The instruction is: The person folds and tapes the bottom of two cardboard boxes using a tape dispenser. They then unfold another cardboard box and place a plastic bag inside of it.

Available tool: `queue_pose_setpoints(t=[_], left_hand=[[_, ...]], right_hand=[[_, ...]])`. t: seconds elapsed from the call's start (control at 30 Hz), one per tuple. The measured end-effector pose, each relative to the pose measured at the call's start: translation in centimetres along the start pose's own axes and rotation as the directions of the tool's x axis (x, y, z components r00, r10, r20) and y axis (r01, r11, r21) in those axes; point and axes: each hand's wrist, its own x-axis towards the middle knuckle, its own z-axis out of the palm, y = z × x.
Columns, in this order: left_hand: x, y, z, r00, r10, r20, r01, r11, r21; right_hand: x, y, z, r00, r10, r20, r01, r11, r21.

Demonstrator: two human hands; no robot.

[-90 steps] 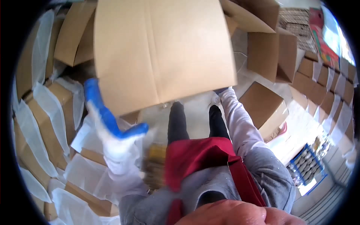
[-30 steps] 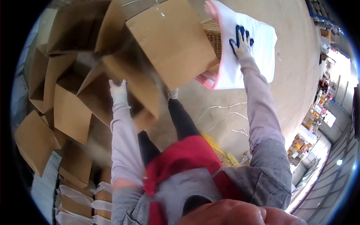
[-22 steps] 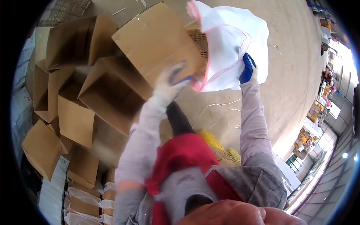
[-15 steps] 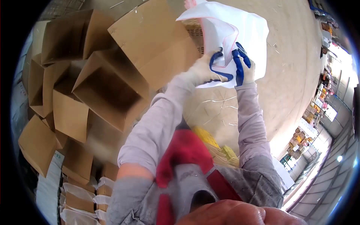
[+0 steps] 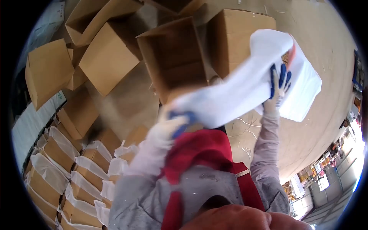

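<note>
A white sheet (image 5: 234,90) of thin plastic-like material stretches between my two gloved hands, pulled out toward my body. My left hand (image 5: 178,122), blurred by motion, is closed on its near end, close to my red apron. My right hand (image 5: 280,86) lies on the white sheets at the far end, its blue-coated fingers stretched and apart. Under it, a white stack (image 5: 303,86) of similar sheets spreads out, with a pinkish-red edge (image 5: 292,53) showing at the fold. A small piece of a brown slatted crate (image 5: 285,57) shows beneath; the rest is hidden.
An open cardboard box (image 5: 174,57) stands ahead of me, beside a taller box (image 5: 241,34). More open boxes (image 5: 109,57) are jumbled to the left. Rows of boxes with white liners (image 5: 90,163) stand lower left. Loose straps (image 5: 247,151) lie on the floor.
My left hand has moved left and toward my body, drawing out the white sheet. My right hand has stayed on the stack. The view has turned left, showing more lined boxes.
</note>
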Motion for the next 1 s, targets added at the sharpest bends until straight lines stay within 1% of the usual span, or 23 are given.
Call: queue_pose_setpoints(t=[0.03,0.07,0.1,0.13,0.2,0.23,0.27,0.33,0.4,0.47,0.5,0.53,0.6,0.63,0.67,0.73,0.77,0.8,0.83,0.87,0.93,0.97,1.0], left_hand=[[-1.7,0.6,-3.4,0.969,0.183,-0.164,-0.184,0.983,0.012],[-2.9,1.2,-7.1,0.922,0.309,-0.234,-0.331,0.942,-0.059],[-3.7,3.9,-7.8,0.905,0.346,-0.248,-0.381,0.918,-0.108],[-4.1,5.1,-9.2,0.902,0.313,-0.299,-0.316,0.948,0.038],[-4.5,3.2,-13.5,0.907,0.272,-0.322,-0.221,0.957,0.186],[-3.1,2.4,-14.6,0.941,0.071,-0.332,0.081,0.902,0.424],[-1.0,1.4,-15.4,0.912,-0.122,-0.391,0.357,0.706,0.612],[1.7,-4.6,-18.2,0.967,0.148,-0.209,0.092,0.562,0.822],[2.6,-5.4,-17.6,0.971,0.068,-0.229,0.081,0.806,0.586],[3.1,-4.3,-17.2,0.97,0.065,-0.234,0.056,0.877,0.478],[3.6,-5.1,-18.2,0.966,0.09,-0.24,0.007,0.928,0.374],[3.7,-2.1,-17.1,0.955,0.113,-0.274,-0.013,0.939,0.343],[4.4,-1.2,-17.6,0.926,0.245,-0.286,-0.239,0.969,0.057],[4.3,0.4,-17.2,0.933,0.265,-0.245,-0.273,0.962,0.0],[4.8,1.0,-16.5,0.903,0.384,-0.194,-0.412,0.9,-0.139],[6.0,1.5,-14.7,0.929,0.319,-0.189,-0.329,0.944,-0.023],[6.9,0.4,-14.4,0.966,0.198,-0.169,-0.186,0.979,0.083],[8.0,-0.6,-14.2,0.985,0.063,-0.163,-0.031,0.981,0.189],[9.1,-1.4,-14.0,0.983,-0.063,-0.172,0.126,0.914,0.385],[9.8,-2.3,-13.4,0.98,-0.047,-0.195,0.142,0.849,0.51],[10.3,-2.9,-12.8,0.963,-0.084,-0.254,0.205,0.842,0.499],[10.4,-3.6,-12.8,0.962,-0.083,-0.261,0.207,0.844,0.495],[10.5,-4.7,-13.1,0.972,-0.023,-0.233,0.119,0.906,0.406]], right_hand=[[0.9,-3.9,1.1,0.996,-0.081,-0.037,0.08,0.996,-0.033],[1.3,-8.4,2.7,0.984,-0.161,-0.069,0.156,0.985,-0.072],[1.0,-11.9,5.8,0.985,-0.152,-0.08,0.157,0.985,0.064],[0.2,-14.7,9.6,0.99,-0.116,0.081,0.11,0.992,0.064],[-1.3,-20.4,17.2,0.917,-0.033,0.397,0.027,0.999,0.02],[-3.2,-22.1,22.0,0.896,-0.027,0.442,0.042,0.999,-0.023],[-4.7,-23.7,25.2,0.88,-0.014,0.475,0.018,1.0,-0.003],[-6.4,-25.4,27.9,0.856,-0.015,0.516,-0.046,0.993,0.106],[-7.7,-24.1,27.7,0.854,-0.035,0.519,-0.064,0.983,0.172],[-8.1,-20.1,25.1,0.857,-0.047,0.513,-0.077,0.973,0.218],[-7.8,-17.9,23.1,0.851,-0.045,0.523,-0.096,0.966,0.24],[-7.6,-16.3,21.7,0.849,-0.042,0.527,-0.115,0.958,0.262],[-7.4,-15.0,20.0,0.84,0.071,0.538,-0.096,0.995,0.018],[-7.0,-15.3,20.6,0.842,0.136,0.522,-0.174,0.984,0.024],[-6.8,-16.1,22.3,0.832,0.217,0.51,-0.223,0.974,-0.052],[-6.6,-17.6,27.6,0.862,0.226,0.454,-0.202,0.974,-0.101],[-6.8,-17.8,29.4,0.867,0.231,0.442,-0.2,0.973,-0.116],[-6.8,-18.1,28.6,0.814,0.24,0.529,-0.308,0.951,0.042],[-6.4,-18.9,27.0,0.753,0.232,0.616,-0.426,0.885,0.188],[-5.5,-20.2,24.9,0.695,0.205,0.69,-0.542,0.779,0.315],[-3.1,-21.7,21.2,0.604,0.089,0.792,-0.716,0.496,0.491],[-2.8,-22.0,20.0,0.57,0.014,0.822,-0.778,0.331,0.534],[-3.3,-20.1,19.3,0.571,0.002,0.821,-0.773,0.337,0.537]])
